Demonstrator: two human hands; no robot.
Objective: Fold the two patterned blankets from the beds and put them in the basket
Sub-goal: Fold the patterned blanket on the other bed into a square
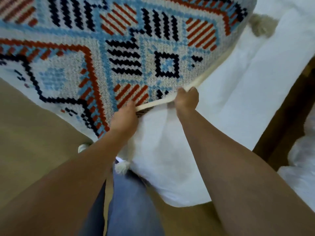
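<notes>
A knitted patterned blanket [119, 48] in cream, light blue, red and navy fills the upper half of the head view, spread over a bed with white bedding [230, 108]. Its cream-bound near edge runs diagonally toward me. My left hand [125, 118] grips that edge from below, fingers curled around the binding. My right hand [186, 99] pinches the same edge a short way further right. A cream tassel [121, 166] hangs from a lower corner near my legs; another tassel [262, 26] shows at the upper right. No basket is in view.
Tan floor [34, 142] lies to the left and below. A dark wooden bed frame [281, 120] runs down the right side, with more white fabric [300, 159] beyond it. My jeans-clad legs [129, 201] and a white shoe [83, 147] stand beside the bed corner.
</notes>
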